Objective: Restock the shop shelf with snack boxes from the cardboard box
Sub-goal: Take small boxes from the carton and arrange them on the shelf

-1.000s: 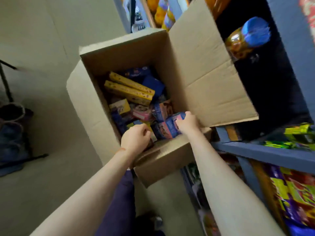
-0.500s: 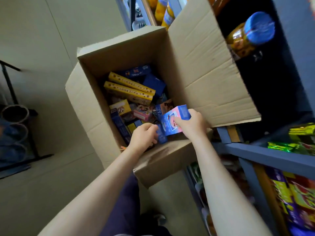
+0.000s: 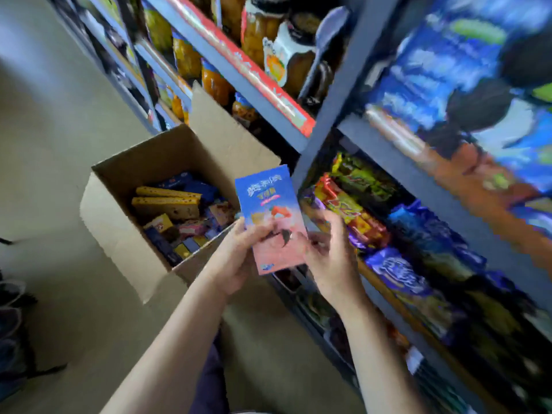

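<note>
1. Blue-and-pink snack box [image 3: 273, 222] is upright, printed face toward the person, likely for checking, between cardboard box [image 3: 125, 231] and shelf [image 3: 397, 171]
2. Left hand [image 3: 239, 258] grips its lower edge; right hand [image 3: 331, 258] fingers curl behind it

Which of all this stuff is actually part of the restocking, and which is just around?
Part of the job: blue-and-pink snack box held in both hands; cardboard box with more boxes; shelf.
Just around: jars, snack bags.

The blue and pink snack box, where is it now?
In the head view, the blue and pink snack box is centre frame, gripped by both hands, right of the cardboard box, before the shelf.
</note>
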